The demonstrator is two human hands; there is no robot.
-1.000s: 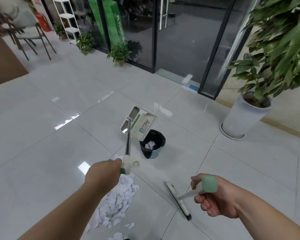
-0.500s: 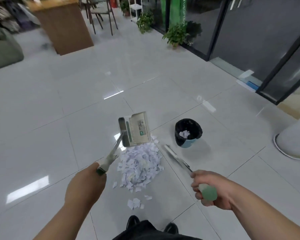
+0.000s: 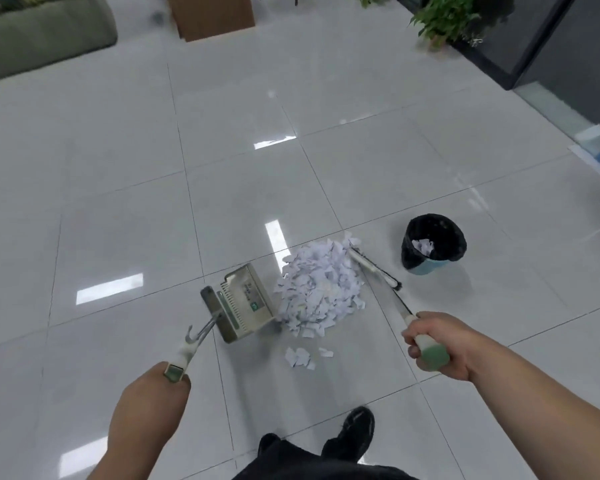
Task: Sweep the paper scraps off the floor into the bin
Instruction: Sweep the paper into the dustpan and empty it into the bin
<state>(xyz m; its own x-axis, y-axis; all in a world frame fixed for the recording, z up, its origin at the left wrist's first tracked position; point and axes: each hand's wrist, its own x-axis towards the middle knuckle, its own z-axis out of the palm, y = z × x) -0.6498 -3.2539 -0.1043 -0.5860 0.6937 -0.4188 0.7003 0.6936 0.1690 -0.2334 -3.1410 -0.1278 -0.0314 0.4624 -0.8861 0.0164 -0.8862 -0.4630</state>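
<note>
Since the white torn paper scraps [image 3: 321,292] are light and blow away easily, I should sweep slowly. They sit heaped near the black round bin [image 3: 433,242], between the grey dustpan [image 3: 245,303] my left hand [image 3: 149,400] grips and the thin broom [image 3: 373,266] my right hand [image 3: 437,341] grips.

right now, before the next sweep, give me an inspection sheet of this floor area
surface: glossy grey tiled floor, with light reflections.
job's things: paper scraps piled between the dustpan on their left and the broom head on their right; stray scraps nearer the person; bin beyond the broom head, black liner, some scraps inside.
clutter: flat sheets on the floor by the glass door.
hands: left hand grips the dustpan handle; right hand grips the broom handle.
cables: nothing seen.
surroundings: green sofa, brown cabinet, potted plant; the person's black shoe.
</note>
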